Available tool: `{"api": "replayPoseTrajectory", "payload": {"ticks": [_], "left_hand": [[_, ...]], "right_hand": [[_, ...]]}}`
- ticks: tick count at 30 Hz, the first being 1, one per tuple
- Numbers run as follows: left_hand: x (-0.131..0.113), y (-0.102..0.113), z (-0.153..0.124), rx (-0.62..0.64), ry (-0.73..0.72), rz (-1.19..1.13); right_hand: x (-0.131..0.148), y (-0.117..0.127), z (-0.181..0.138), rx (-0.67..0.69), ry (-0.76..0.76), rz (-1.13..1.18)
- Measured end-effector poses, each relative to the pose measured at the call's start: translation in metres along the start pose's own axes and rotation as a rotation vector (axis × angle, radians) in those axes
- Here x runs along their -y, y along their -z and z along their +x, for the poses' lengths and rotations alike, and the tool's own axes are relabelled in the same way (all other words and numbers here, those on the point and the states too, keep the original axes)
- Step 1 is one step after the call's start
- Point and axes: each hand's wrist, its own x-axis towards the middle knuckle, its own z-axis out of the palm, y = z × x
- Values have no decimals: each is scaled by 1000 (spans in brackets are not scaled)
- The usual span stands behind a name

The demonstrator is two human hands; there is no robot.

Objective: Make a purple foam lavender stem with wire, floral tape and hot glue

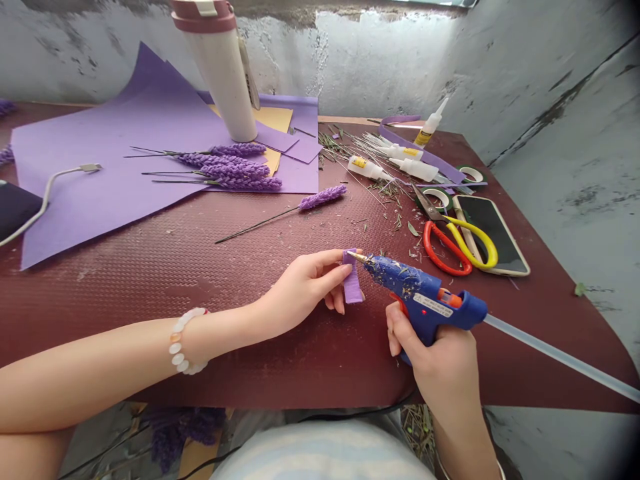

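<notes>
My left hand pinches a small purple foam strip between thumb and fingers, just above the dark red table mat. My right hand grips a blue hot glue gun by its handle. The gun's nozzle touches the top of the strip. A clear glue stick juts out of the gun's back toward the right.
Finished purple lavender stems lie on purple foam sheets; one more stem lies on the mat. Scissors, a phone, tape rolls, glue bottles and wires sit at the right. A white tumbler stands behind.
</notes>
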Motion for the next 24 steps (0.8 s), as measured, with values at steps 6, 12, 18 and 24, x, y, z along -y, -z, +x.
{"api": "replayPoseTrajectory", "payload": {"ticks": [6,12,18,24], "left_hand": [[2,0,0,-5,8,5],[2,0,-1,-12,0,-2],[2,2,-1,4,-11,-4],[1,1,-1,16,-1,26]], "right_hand": [[4,0,-2,-34,-10,-11],[1,-1,-1,-42,-34,4],[0,0,-1,-33,-51,-21],[4,-2,-1,-49,-20,26]]}}
